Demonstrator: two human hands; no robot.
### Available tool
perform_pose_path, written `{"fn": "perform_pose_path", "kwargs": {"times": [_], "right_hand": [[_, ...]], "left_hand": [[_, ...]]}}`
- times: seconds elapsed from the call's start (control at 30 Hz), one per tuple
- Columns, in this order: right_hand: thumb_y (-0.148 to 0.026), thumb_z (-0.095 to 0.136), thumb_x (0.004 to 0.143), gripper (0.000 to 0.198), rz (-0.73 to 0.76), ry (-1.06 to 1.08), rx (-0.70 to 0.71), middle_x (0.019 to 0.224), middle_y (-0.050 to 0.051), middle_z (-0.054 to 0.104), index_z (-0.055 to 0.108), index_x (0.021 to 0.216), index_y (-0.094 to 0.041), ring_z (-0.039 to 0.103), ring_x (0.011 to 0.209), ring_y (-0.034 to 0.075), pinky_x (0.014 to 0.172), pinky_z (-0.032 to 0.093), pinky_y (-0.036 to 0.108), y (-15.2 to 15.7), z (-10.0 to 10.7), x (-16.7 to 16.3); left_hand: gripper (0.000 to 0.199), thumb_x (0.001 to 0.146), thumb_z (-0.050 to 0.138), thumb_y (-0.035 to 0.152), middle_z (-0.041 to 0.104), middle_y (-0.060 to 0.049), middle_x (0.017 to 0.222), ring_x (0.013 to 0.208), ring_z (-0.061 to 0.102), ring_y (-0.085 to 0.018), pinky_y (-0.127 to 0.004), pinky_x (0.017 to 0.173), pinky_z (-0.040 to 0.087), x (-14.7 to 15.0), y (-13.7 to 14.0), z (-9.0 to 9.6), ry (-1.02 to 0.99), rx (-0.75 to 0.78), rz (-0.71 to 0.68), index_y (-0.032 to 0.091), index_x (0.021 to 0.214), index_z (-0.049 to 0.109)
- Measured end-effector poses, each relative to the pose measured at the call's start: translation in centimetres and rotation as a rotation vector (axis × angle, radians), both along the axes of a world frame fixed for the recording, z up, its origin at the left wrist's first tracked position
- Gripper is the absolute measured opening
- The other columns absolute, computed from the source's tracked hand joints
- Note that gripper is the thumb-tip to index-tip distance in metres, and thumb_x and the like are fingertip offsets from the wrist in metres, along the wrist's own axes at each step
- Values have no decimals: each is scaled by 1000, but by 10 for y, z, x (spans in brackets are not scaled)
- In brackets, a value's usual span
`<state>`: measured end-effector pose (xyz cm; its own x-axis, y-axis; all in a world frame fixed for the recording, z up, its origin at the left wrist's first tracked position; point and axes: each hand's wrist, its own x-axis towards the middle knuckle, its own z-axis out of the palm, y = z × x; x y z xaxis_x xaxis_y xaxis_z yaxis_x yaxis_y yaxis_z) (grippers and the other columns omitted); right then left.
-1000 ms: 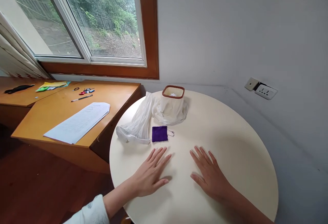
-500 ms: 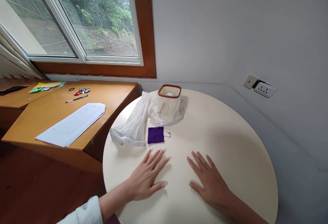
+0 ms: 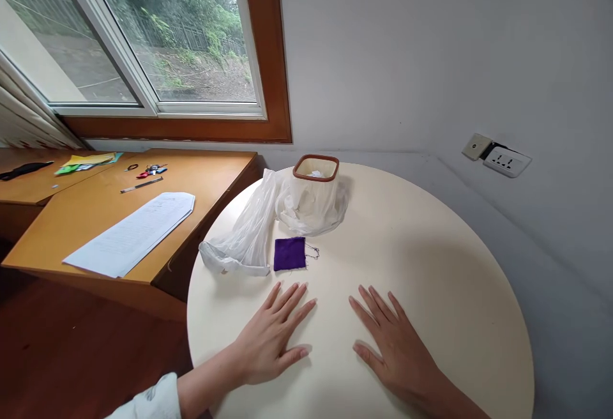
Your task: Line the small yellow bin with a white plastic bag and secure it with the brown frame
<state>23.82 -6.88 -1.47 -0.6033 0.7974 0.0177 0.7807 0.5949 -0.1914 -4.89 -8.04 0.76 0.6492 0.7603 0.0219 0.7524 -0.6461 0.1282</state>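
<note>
My left hand (image 3: 269, 337) lies flat on the round white table (image 3: 431, 240), palm down with fingers spread. Opposite it, my right hand (image 3: 393, 343) rests the same way, and neither holds anything. Just beyond my left fingertips is a folded purple cloth (image 3: 290, 254) with frayed edges and loose dark threads at its right side. Behind the cloth stands a small bin (image 3: 316, 192) with a brown rim and something white inside. A thin translucent plastic bag (image 3: 244, 240) is gathered around the bin's base and trails left and forward.
A wooden desk (image 3: 205, 179) adjoins on the left, bearing a stack of papers (image 3: 134, 230), a pen (image 3: 141, 185), keys (image 3: 152, 171) and coloured packets (image 3: 89, 162). Behind are a window (image 3: 182, 42) and a wall with a power socket (image 3: 507, 161).
The view has shifted slightly, so the table looks a little nearer. Both hands stay flat in place, and the cloth, bag and bin have not moved on the table.
</note>
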Motion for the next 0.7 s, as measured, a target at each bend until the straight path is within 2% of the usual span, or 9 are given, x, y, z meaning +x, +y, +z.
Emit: {"fn": "perform_pose_path", "kwargs": {"times": [0.3,0.7], "right_hand": [[-49,31,89,59,-12,-5,-10,148,1,15,8,141,-32,17,135,24,107,14,49,0,3,-2],[-47,32,89,61,12,-16,22,148,2,16,7,142,-30,18,134,26,106,17,51,2,-2,-1]], "left_hand": [[66,87,37,49,13,-6,149,135,16,-28,-49,109,11,-2,1,0,-54,31,-17,26,142,7],[66,88,36,48,11,-7,149,136,14,-29,-51,109,11,-4,3,3,-40,-10,-11,25,142,7]]}}
